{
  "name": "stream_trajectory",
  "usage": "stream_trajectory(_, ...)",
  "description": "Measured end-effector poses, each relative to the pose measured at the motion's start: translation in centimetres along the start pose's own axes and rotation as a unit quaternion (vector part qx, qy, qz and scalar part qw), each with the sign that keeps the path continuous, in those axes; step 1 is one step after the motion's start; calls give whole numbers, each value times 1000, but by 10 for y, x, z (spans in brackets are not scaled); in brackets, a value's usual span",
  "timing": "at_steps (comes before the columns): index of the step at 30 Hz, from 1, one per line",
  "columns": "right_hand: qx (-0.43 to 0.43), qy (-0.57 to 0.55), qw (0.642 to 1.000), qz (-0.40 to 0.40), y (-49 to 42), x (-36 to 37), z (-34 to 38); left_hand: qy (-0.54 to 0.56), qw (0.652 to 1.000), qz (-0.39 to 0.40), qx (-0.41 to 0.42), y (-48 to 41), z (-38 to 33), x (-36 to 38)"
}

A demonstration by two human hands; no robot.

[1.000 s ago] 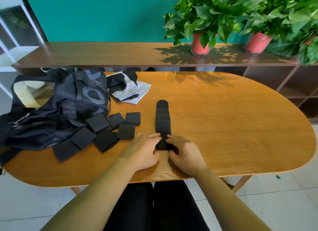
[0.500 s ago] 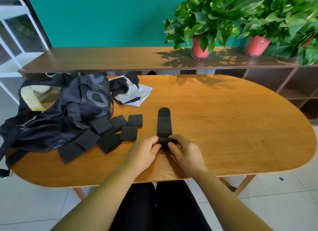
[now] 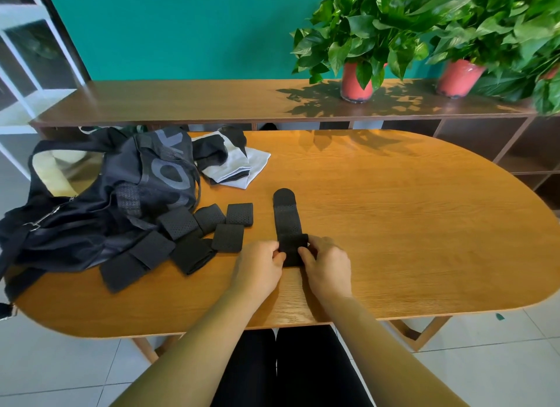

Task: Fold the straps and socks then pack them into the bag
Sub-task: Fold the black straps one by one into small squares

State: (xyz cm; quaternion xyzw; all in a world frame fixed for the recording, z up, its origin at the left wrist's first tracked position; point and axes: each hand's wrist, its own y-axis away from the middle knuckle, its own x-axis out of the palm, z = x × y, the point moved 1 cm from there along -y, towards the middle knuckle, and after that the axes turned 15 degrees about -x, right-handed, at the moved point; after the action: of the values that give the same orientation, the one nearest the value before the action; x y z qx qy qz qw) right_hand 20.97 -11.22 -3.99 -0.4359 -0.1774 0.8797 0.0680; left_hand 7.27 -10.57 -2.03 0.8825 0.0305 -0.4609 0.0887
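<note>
While the left hand (image 3: 262, 262) and right hand (image 3: 325, 262) pinch the near end of the strap (image 3: 287, 221), that end has rolled over since a second ago, so the strap looks shorter now. I think the fold has begun and more turns are needed. The strap lies on the table (image 3: 409, 224) in the middle, just in front of the person. Its long side runs from 6 o'clock to 12 o'clock, round tip at 12. Folded straps (image 3: 194, 237) sit at 9 o'clock, touching the bag (image 3: 121, 200). The socks (image 3: 236, 164) wait at 11 o'clock, not folded yet.
</note>
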Motion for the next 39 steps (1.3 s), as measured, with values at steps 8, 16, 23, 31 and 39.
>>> stream_trajectory(8, -13, 19, 1000, -15, 3, 4, 1, -59, 995, -30, 74, -2, 4, 4)
stream_trajectory(16, -134, 93, 985, -52, 7, 11, -2, -160, 971, 23, 176, -8, 9, 0)
stream_trajectory(23, -127, 21, 991, 28, 9, -2, -9, -180, 963, 52, 192, -8, 12, -5)
stream_trajectory(31, -151, -43, 982, 107, 26, -29, -15, -96, 971, 93, 196, 9, 11, -13)
stream_trajectory(39, -41, -1, 999, -15, 25, -12, -11, -18, 995, 28, 94, 12, 5, -1)
